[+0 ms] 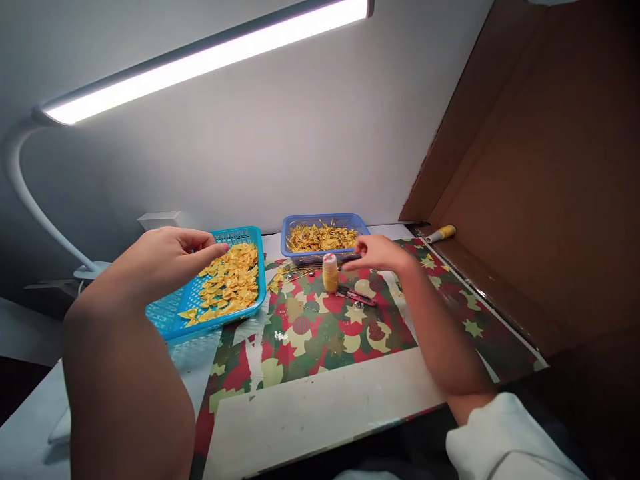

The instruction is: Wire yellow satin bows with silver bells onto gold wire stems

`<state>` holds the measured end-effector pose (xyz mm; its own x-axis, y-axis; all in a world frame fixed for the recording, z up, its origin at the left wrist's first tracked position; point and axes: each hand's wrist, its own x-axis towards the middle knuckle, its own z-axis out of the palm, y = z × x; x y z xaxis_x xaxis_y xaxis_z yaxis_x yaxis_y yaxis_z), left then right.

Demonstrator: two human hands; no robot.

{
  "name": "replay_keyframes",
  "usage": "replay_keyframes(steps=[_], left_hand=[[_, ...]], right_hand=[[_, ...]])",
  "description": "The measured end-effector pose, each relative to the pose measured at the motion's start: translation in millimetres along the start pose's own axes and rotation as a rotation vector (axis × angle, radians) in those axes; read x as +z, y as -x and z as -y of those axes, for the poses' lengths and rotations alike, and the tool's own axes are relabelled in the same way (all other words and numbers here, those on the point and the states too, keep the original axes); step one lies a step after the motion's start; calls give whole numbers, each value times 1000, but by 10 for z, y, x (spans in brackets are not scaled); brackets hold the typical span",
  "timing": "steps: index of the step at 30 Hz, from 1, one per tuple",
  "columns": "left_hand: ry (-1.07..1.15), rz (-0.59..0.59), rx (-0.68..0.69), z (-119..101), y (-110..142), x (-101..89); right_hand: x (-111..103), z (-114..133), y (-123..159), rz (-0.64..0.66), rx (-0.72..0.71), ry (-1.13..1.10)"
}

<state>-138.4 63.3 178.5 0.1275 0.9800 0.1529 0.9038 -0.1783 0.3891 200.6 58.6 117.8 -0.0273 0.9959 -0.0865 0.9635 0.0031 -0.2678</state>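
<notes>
I'm watching a person at a table (35, 420); call the far wall (280, 153) 12 o'clock. The yellow bows (235, 287) are small, shiny, w/ pointy ends, heaped in the teal basket (186, 299) at 10 o'clock. The L hand (165, 260) is over its rim, thumb and finger abt pressed together; can't tell if that grip has a bow. The R hand (383, 253), at 1 o'clock, has its grip a bit spread, near a yellow bottle (331, 277). Cardboard (550, 167) stands at 3 o'clock. There's room on the patterned sheet (320, 333), betw. bottle and front edge, toward 6.
</notes>
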Motion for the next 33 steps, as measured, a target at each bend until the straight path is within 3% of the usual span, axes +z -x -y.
replay_keyframes(steps=[3, 6, 9, 13, 16, 20, 23, 26, 28, 30, 33], left_hand=[[-8, 24, -56, -77, 31, -22], [-9, 7, -54, -123, 42, -20], [-15, 39, -23, -129, 29, 9], [-28, 55, 22, -119, -1, 48], [-39, 51, 29, -119, -8, 57], [-31, 57, 46, -136, 7, 50], [-26, 53, 50, -153, 18, 47], [-17, 33, 48, -162, 29, 47], [-24, 12, 45, -168, 39, 44], [-39, -10, 45, -179, 52, 41], [-47, -24, 51, -204, 72, 39]], right_hand=[[42, -83, -29, 231, 58, 103], [250, -5, -134, 449, 65, 160], [409, 85, -225, 550, 65, 185], [413, 38, -257, 591, 87, 161], [309, -104, -240, 551, 124, 123], [47, -304, -113, 386, 141, 35], [-205, -335, 99, 185, 70, -69], [-352, -191, 329, 16, -65, -156], [-325, -17, 429, -10, -160, -178], [-208, 176, 463, -28, -304, -47], [24, 411, 413, -15, -336, 38]])
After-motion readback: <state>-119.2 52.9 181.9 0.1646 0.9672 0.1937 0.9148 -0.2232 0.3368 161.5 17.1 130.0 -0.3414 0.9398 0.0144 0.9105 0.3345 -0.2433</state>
